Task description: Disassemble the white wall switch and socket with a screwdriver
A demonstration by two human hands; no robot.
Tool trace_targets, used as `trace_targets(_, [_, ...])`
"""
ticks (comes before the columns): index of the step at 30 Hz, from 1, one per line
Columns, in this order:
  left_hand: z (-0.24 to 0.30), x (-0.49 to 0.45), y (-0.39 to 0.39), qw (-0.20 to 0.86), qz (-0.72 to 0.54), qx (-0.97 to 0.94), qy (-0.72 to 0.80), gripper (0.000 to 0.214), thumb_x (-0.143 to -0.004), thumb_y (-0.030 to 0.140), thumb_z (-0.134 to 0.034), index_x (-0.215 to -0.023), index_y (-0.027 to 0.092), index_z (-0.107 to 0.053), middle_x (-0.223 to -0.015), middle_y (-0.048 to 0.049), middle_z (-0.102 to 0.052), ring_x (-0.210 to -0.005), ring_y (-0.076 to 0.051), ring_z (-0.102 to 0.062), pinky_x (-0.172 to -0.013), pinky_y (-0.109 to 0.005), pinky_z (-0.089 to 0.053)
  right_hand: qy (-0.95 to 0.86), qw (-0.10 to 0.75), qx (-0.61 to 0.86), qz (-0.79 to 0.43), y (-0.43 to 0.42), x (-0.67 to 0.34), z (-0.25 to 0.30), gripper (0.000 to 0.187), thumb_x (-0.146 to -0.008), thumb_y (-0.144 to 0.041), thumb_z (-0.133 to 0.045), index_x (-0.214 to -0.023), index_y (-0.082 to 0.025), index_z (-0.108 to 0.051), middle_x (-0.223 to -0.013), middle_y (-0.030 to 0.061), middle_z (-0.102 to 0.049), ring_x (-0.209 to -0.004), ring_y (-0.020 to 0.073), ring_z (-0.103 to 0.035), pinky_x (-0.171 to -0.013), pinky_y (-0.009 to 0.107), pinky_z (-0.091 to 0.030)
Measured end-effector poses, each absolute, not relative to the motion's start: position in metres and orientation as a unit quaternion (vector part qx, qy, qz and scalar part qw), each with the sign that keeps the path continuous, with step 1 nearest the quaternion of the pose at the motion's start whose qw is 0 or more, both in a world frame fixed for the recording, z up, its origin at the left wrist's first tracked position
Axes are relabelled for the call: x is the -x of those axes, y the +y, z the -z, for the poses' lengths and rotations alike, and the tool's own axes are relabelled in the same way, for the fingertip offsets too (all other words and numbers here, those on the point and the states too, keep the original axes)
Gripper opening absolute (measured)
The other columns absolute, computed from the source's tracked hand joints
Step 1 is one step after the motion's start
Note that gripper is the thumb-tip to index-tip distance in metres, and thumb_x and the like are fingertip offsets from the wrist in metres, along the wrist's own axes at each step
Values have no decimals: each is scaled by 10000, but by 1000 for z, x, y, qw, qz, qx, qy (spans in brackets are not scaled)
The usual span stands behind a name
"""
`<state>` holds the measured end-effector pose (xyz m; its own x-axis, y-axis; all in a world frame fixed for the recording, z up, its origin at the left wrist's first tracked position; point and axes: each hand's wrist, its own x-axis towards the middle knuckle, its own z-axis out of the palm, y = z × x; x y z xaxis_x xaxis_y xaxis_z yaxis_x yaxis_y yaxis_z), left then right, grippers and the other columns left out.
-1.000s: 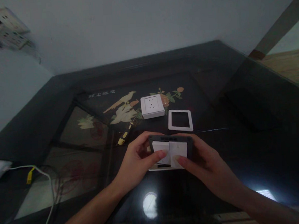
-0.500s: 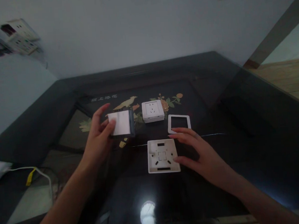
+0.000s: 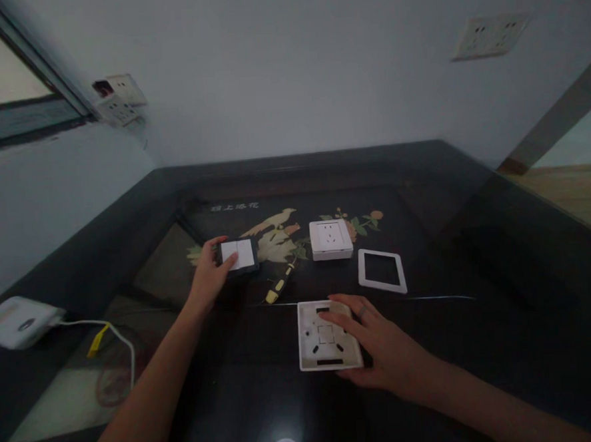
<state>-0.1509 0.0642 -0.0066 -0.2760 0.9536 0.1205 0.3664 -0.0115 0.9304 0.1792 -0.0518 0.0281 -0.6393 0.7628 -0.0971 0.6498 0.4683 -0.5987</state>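
You've carried the switch panel (image 3: 239,254) off the back box (image 3: 317,345): your left hand (image 3: 207,274) now pinches its edge well beyond and left of that box, while your right hand (image 3: 380,352) lies spread across the box's right side.

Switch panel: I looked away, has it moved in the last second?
Yes. The left hand carried the switch panel off the back box, leftward and away; it is now left of the white socket.
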Motion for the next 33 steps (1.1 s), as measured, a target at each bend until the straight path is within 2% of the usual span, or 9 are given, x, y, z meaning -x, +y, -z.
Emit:
trace_targets(4, [13,158,68,253,-482,-544,638,569,-767,327,-685,-1278,182,-481,-1006,-68,-644,-915,-226,-662,-808,-359,-545,-885,71,360,-288,-46,-148,-26,857,-692,-334,-787,-1447,-171,-415,-1497,190,-364,-1387,338,-318,-1107,492,-359])
trace_targets(7, [9,161,67,204,-490,-550,644,603,-787,298,-665,-1334,196,-432,-1103,-90,-631,-973,-235,-662,-863,-373,-531,-916,80,300,-254,-44,-120,-20,906,-692,-476,-774,-1456,-172,-395,-1475,198,-393,-1358,354,-347,-1095,486,-366])
trace_targets(12, [-3,160,63,134,-479,-592,634,418,-810,283,-616,-1212,195,-543,-1135,-77,-639,-1000,-243,-648,-925,-392,-506,-953,136,239,-130,-34,-66,-13,780,-787,-598,-641,-1398,-151,-456,-1419,210,-476,-1294,339,-437,-1083,442,-372])
trace_targets(14, [-7,159,62,118,-465,-616,624,387,-815,281,-595,-1188,188,-556,-1148,-78,-640,-1022,-241,-638,-940,-385,-501,-958,142,236,-79,-27,-47,-12,720,-812,-601,-613,-1359,-149,-489,-1438,228,-466,-1305,347,-433,-1094,478,-345])
trace_targets(19, [-12,165,62,103,-411,-680,599,363,-827,284,-547,-1177,190,-572,-1133,-78,-658,-1026,-241,-641,-882,-353,-533,-957,147,248,-40,-15,-20,-10,634,-853,-584,-569,-1263,-100,-559,-1465,266,-434,-1316,364,-433,-1104,550,-300])
trace_targets(23, [-18,166,60,79,-361,-723,583,302,-839,279,-533,-1116,206,-629,-1127,-82,-658,-1060,-264,-613,-939,-390,-502,-952,153,265,-21,-10,-13,-9,638,-862,-591,-555,-1262,-93,-558,-1463,272,-435,-1323,371,-439,-1110,568,-288])
trace_targets(29, [-19,162,56,51,-287,-772,565,284,-821,193,-543,-1066,233,-682,-1088,-83,-621,-1062,-274,-581,-977,-422,-462,-947,170,273,-16,-4,-15,-7,655,-891,-582,-515,-1358,-124,-489,-1477,226,-445,-1387,363,-366,-1129,604,-249])
trace_targets(33, [-13,162,56,42,-259,-789,556,282,-829,199,-571,-1085,251,-679,-1077,-70,-588,-1052,-265,-569,-975,-424,-460,-951,183,249,-24,-9,-47,-13,707,-866,-633,-510,-1393,-164,-466,-1481,164,-467,-1398,329,-365,-1150,575,-251])
